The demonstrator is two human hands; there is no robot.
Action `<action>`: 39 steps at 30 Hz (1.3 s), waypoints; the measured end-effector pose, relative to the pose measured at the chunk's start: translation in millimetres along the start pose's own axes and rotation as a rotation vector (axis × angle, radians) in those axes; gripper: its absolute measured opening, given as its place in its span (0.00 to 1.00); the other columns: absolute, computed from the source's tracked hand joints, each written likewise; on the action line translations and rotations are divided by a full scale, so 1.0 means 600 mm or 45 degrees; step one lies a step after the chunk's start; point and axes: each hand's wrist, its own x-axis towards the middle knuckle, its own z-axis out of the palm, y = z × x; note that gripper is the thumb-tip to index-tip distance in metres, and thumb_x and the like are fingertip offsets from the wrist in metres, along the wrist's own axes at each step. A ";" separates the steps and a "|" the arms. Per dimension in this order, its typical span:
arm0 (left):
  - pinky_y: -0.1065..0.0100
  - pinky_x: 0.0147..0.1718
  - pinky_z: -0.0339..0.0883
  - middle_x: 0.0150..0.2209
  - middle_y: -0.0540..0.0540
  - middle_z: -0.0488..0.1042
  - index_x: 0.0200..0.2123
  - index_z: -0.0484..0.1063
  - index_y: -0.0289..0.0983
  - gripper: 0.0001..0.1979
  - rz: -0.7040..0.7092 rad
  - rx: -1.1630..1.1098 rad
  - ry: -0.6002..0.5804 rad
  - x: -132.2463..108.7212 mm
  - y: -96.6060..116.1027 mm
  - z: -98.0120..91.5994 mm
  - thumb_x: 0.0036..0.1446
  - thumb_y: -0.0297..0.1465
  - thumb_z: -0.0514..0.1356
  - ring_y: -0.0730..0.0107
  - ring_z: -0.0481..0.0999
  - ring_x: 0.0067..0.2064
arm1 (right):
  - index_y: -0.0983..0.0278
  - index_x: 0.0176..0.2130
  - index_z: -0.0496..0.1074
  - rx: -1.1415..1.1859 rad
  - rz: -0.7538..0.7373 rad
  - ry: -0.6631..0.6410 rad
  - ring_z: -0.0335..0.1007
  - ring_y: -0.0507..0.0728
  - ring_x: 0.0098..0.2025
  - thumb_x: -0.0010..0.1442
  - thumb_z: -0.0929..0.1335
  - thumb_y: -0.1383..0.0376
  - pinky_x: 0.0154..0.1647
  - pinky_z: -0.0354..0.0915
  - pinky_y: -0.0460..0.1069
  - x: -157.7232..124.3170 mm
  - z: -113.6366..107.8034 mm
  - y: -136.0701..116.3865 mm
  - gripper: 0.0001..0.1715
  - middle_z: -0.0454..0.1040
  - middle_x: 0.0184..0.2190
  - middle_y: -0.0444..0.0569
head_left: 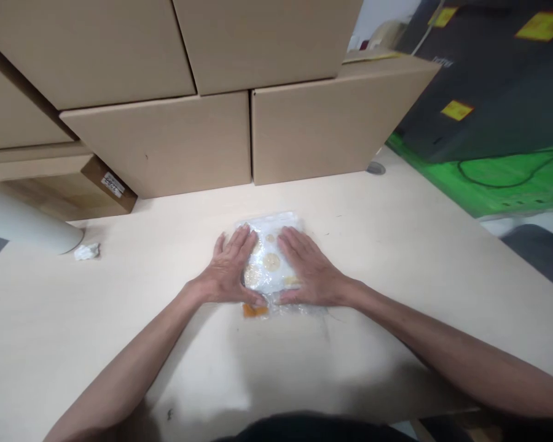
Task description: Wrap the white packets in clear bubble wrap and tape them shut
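A white packet with round yellowish designs, in clear plastic wrap [271, 262], lies flat on the pale table [166, 270]. On its left side rests my left hand [229, 265], fingers stretched out and the thumb along the near edge. My right hand [311, 265] lies flat over the packet's right side, its thumb pointing at the other one. Both palms touch the plastic, and neither hand grips it. An orange patch [255, 310] shows at the near left corner, by loose clear film. The parts of the packet under my hands are hidden.
Large cardboard boxes [175, 144] are stacked along the table's back. At the left lie a white roll [32, 221], a crumpled white scrap [87, 252] and a smaller labelled box [92, 190]. A dark cabinet [498, 80] with yellow stickers stands beyond the right edge, above a green surface [511, 178].
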 end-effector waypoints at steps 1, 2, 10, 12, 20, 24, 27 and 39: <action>0.41 0.66 0.18 0.73 0.31 0.25 0.73 0.28 0.38 0.72 0.011 -0.022 -0.009 -0.002 0.000 -0.003 0.38 0.62 0.67 0.41 0.27 0.73 | 0.63 0.72 0.22 -0.002 0.020 -0.003 0.25 0.74 0.74 0.50 0.65 0.30 0.71 0.39 0.70 -0.005 0.000 0.000 0.76 0.27 0.74 0.60; 0.41 0.67 0.19 0.73 0.31 0.26 0.73 0.28 0.38 0.71 0.024 -0.053 -0.012 -0.003 -0.001 -0.006 0.39 0.61 0.67 0.42 0.27 0.73 | 0.63 0.72 0.21 -0.004 0.041 -0.009 0.25 0.74 0.74 0.51 0.65 0.30 0.71 0.40 0.70 -0.010 -0.001 0.001 0.76 0.26 0.74 0.60; 0.41 0.68 0.24 0.74 0.32 0.32 0.73 0.31 0.39 0.71 0.010 -0.066 0.076 0.000 -0.006 0.001 0.38 0.58 0.69 0.41 0.33 0.73 | 0.64 0.73 0.28 -0.069 0.094 0.057 0.28 0.73 0.74 0.57 0.60 0.32 0.72 0.38 0.69 0.010 -0.049 -0.013 0.66 0.32 0.74 0.59; 0.41 0.68 0.24 0.74 0.32 0.33 0.73 0.33 0.38 0.70 -0.025 -0.047 0.078 0.003 -0.002 0.002 0.38 0.57 0.69 0.41 0.33 0.73 | 0.67 0.73 0.31 -0.062 0.085 0.096 0.27 0.71 0.74 0.59 0.58 0.32 0.72 0.36 0.69 0.036 -0.053 -0.011 0.63 0.32 0.74 0.60; 0.41 0.68 0.25 0.73 0.35 0.25 0.73 0.24 0.42 0.67 0.028 -0.254 0.045 -0.002 -0.007 -0.012 0.45 0.57 0.67 0.43 0.27 0.73 | 0.65 0.73 0.33 0.035 0.057 0.146 0.29 0.68 0.75 0.63 0.53 0.35 0.73 0.35 0.68 0.061 -0.018 0.013 0.56 0.36 0.74 0.57; 0.42 0.68 0.30 0.74 0.41 0.25 0.73 0.28 0.49 0.47 0.009 -0.323 0.211 -0.003 -0.017 -0.008 0.63 0.50 0.56 0.48 0.28 0.74 | 0.66 0.73 0.39 0.042 0.062 0.199 0.33 0.68 0.75 0.63 0.54 0.34 0.72 0.36 0.68 0.062 -0.016 0.013 0.56 0.42 0.74 0.60; 0.40 0.67 0.22 0.74 0.40 0.34 0.73 0.36 0.48 0.43 0.021 -0.165 0.248 0.000 -0.019 0.001 0.64 0.50 0.56 0.46 0.32 0.74 | 0.69 0.72 0.43 0.028 0.075 0.213 0.36 0.69 0.74 0.62 0.54 0.34 0.72 0.37 0.68 0.068 -0.018 0.010 0.57 0.45 0.73 0.63; 0.43 0.67 0.22 0.73 0.30 0.29 0.73 0.29 0.37 0.72 0.033 -0.026 0.010 -0.001 -0.030 -0.019 0.38 0.62 0.66 0.42 0.28 0.73 | 0.68 0.73 0.37 0.039 0.137 -0.065 0.19 0.73 0.74 0.47 0.65 0.27 0.71 0.31 0.70 0.014 -0.028 0.000 0.76 0.29 0.74 0.62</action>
